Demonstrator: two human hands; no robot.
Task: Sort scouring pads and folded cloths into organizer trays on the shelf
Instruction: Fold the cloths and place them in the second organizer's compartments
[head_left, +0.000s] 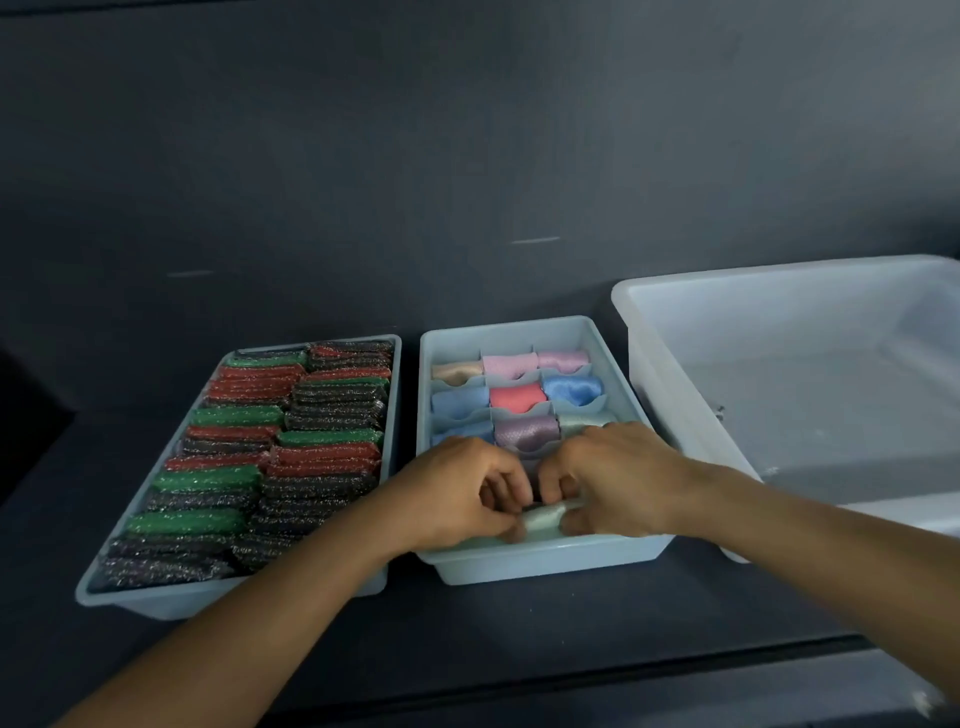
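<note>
Taking 12 o'clock as pointing away from the person toward the dark back wall, both hands are meeting at the 6 o'clock end of the divided tray (545, 564), which is sitting on the shelf (519, 639). Between them a pale green cloth (545, 514) is lying in the front row, middle column, just behind the tray's near wall. Its long axis is running from 9 o'clock to 3 o'clock, parallel to that wall.

The left hand (467, 499) is gripping the cloth's 9 o'clock end with curled fingers, so the cloth is lying at 3 o'clock from it. The right hand (618, 483) is pinching the 3 o'clock end, so the cloth is lying at 9 o'clock from that hand. Neither hand is nearer; each is touching its own end, with knuckles nearly meeting above the middle.

The hands are hiding the dividers here, so I cannot tell whether the cloth is already sitting fully inside its cell or riding on the edge. My judgement is that the coming move is turning on pressing it straight down while holding the 9-to-3 line, so it is matching the mauve cloth (527, 431) at its 12 o'clock.

The scouring pad tray (395, 415) is standing just beside the divided tray at 9 o'clock, packed with pads on edge, and a large white tub (675, 395) is standing at 3 o'clock.
</note>
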